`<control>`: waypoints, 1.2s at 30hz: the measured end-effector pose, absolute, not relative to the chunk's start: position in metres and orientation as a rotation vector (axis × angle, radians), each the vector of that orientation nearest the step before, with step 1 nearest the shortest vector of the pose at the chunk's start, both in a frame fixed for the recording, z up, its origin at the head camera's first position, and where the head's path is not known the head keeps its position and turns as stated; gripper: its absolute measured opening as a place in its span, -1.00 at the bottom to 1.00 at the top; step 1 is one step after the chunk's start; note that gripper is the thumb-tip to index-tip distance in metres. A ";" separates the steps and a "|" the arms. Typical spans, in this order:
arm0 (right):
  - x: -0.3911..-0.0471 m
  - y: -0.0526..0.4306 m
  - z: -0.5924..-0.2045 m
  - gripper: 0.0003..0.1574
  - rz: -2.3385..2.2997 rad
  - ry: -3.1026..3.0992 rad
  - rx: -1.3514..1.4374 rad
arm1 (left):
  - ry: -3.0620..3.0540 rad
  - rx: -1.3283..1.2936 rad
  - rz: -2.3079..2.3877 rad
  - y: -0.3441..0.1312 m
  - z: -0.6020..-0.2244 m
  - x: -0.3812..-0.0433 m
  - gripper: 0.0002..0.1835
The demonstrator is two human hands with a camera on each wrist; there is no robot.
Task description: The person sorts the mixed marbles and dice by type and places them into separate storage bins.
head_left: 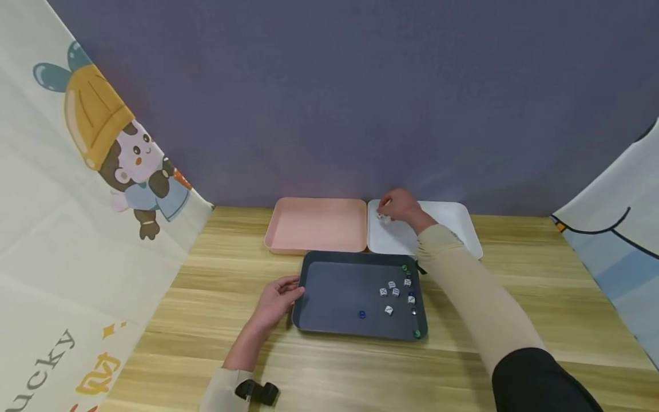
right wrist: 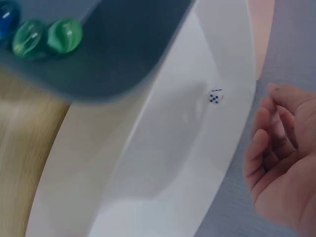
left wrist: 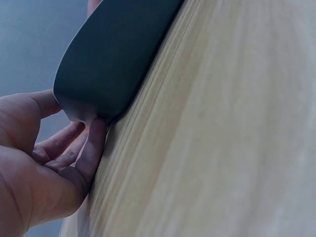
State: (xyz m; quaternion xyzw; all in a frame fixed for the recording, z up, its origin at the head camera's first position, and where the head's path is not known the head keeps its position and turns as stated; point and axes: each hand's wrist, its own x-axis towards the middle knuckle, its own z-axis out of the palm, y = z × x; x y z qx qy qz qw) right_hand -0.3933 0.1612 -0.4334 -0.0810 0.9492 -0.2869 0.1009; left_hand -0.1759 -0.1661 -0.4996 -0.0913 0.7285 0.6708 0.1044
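My left hand point(head_left: 275, 300) grips the left edge of a dark grey tray point(head_left: 329, 292); in the left wrist view the thumb touches its rim and other fingers lie at its side. Several white dice point(head_left: 388, 310) and blue and green marbles point(head_left: 362, 315) lie in the tray's right half. My right hand point(head_left: 400, 205) is over the left end of a white tray point(head_left: 448, 220). In the right wrist view a white die point(right wrist: 215, 97) sits in that tray, apart from the loosely curled fingers point(right wrist: 256, 145). Nothing shows between those fingers.
A pink tray point(head_left: 316, 226) stands left of the white one, behind the dark tray. All three rest on a wooden table point(head_left: 360, 372). A grey-blue wall point(head_left: 329, 103) rises right behind the trays, and printed cloths point(head_left: 51, 229) hang at both sides.
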 end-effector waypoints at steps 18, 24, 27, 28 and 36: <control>-0.293 0.158 -0.397 -0.85 -0.831 2.672 -0.828 | 2.154 -0.278 1.972 -0.166 -0.504 -0.177 -0.56; -0.260 0.158 -0.402 -0.86 -0.715 2.520 -0.979 | 2.139 -0.295 1.978 -0.166 -0.503 -0.175 -0.53; -0.251 0.169 -0.415 -0.85 -0.776 2.457 -0.989 | 2.148 -0.303 1.977 -0.166 -0.503 -0.175 -0.53; -0.249 0.173 -0.420 -0.85 -0.805 2.442 -0.980 | 2.153 -0.310 1.975 -0.166 -0.503 -0.175 -0.54; -0.234 0.191 -0.454 -0.83 -0.806 2.568 -0.936 | 2.170 -0.332 1.980 -0.164 -0.505 -0.175 -0.58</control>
